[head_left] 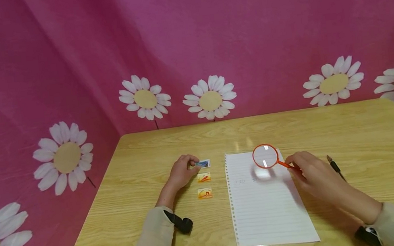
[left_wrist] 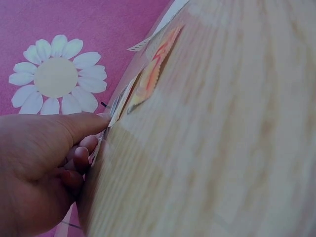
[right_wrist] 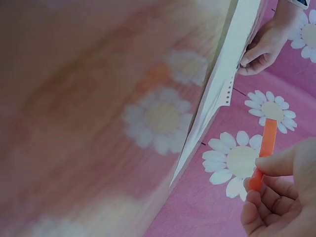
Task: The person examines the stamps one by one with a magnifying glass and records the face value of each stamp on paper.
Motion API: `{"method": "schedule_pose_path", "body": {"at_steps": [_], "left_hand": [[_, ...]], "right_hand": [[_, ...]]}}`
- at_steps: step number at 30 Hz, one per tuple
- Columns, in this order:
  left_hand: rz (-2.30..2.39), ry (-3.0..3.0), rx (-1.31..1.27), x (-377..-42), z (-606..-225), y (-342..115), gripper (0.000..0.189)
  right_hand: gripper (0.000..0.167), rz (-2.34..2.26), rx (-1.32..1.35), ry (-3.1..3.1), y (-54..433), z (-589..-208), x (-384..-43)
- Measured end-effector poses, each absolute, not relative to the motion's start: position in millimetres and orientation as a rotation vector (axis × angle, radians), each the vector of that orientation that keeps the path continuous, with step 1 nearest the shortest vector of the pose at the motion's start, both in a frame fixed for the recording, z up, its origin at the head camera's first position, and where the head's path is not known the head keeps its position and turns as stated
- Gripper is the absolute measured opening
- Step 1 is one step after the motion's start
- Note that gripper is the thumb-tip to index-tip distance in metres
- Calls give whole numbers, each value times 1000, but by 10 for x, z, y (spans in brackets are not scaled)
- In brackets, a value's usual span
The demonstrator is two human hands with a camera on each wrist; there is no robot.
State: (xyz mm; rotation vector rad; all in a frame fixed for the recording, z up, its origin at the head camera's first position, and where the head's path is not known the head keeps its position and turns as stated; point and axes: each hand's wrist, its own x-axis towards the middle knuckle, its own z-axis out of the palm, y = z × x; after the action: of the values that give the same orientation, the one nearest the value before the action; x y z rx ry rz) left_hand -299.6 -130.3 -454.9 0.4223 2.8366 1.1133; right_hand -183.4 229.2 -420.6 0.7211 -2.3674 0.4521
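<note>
My left hand [head_left: 182,171] pinches the left edge of a small blue postage stamp [head_left: 204,163] between thumb and fingers, at the table surface. Nearer to me lie an orange-and-yellow stamp [head_left: 204,177] and a second yellow one [head_left: 205,193], in a column. Seen from the left wrist, an orange stamp [left_wrist: 157,66] shows its toothed edge beyond my thumb. My right hand [head_left: 312,172] holds a red-orange magnifying glass [head_left: 265,156] by its handle. The lens is raised above the upper part of a lined sheet of paper [head_left: 269,212], which bears faint handwriting.
A black pen [head_left: 336,168] lies on the wooden table [head_left: 379,151], partly behind my right hand. A pink cloth [head_left: 245,32] with white daisies hangs along the back and left of the table.
</note>
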Motion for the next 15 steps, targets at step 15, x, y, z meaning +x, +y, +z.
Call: {"method": "schedule_pose_path", "body": {"at_steps": [15], "left_hand": [[1120, 2834, 455, -3009, -4559, -1312, 16]], "right_hand": [[30, 446, 792, -2370, 2073, -4139, -1935]]}}
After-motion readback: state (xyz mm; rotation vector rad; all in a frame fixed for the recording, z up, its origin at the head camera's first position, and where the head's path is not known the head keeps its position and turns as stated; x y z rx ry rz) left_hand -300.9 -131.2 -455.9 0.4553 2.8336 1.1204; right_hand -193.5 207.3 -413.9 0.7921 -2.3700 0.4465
